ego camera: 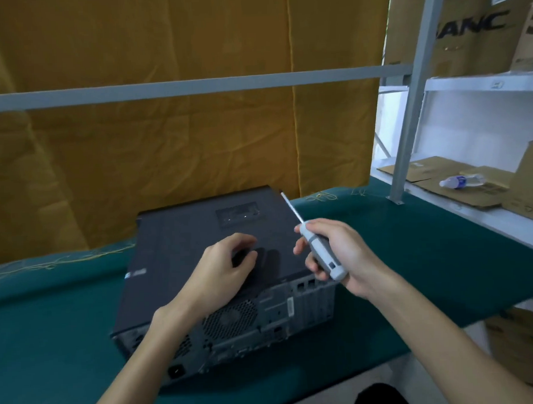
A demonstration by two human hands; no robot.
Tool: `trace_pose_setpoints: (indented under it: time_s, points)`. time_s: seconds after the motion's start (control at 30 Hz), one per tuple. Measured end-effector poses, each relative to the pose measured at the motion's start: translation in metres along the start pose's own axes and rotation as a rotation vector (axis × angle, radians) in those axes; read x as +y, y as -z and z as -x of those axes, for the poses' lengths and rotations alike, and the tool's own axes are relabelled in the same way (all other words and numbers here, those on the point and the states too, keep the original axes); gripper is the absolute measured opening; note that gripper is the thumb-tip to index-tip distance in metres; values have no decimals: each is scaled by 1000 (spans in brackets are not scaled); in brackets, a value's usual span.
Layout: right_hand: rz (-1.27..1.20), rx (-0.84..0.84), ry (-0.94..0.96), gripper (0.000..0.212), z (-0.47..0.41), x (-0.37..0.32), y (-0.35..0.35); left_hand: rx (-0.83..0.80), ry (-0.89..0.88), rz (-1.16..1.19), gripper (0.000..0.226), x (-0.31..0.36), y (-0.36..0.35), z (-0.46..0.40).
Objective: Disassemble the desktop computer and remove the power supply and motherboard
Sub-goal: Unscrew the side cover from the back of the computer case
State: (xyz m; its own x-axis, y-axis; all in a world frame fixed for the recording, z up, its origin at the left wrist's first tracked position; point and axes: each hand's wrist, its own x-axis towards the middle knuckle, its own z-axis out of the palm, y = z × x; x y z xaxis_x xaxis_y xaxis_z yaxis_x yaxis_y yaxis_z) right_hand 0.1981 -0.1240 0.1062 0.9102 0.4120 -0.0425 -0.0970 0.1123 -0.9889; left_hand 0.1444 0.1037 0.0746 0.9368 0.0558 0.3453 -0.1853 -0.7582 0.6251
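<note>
A dark grey desktop computer case (182, 235) lies on its side on the green table (427, 250), its rear panel with fan grille and ports facing me. The side cover is on, so the power supply and motherboard are hidden inside. My left hand (225, 263) rests on the cover near its rear edge, fingers curled over a dark recess there. My right hand (336, 253) grips a grey-and-white screwdriver (321, 248) just right of the case, its shaft pointing up and away over the case's right edge.
A yellow curtain (181, 138) hangs behind the table, crossed by a grey bar. At the right stands a white shelf (458, 207) with flattened cardboard, boxes and a lying plastic bottle (459, 181). More cardboard boxes (518, 341) sit on the floor below right.
</note>
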Motion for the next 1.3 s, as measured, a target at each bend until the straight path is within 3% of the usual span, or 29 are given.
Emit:
trace_pose_setpoints:
  time_s: [0.23, 0.47, 0.83, 1.3]
  points:
    - [72, -102, -139, 26, 94, 54, -82, 76, -10, -43, 53, -32, 46, 84]
    - [168, -160, -185, 27, 136, 88, -129, 142, -31, -77, 53, -44, 64, 123]
    - [213, -113, -184, 24, 144, 93, -138, 276, -61, -161, 50, -45, 55, 130]
    - [160, -91, -229, 26, 145, 89, -141, 324, -65, -159, 47, -43, 52, 130]
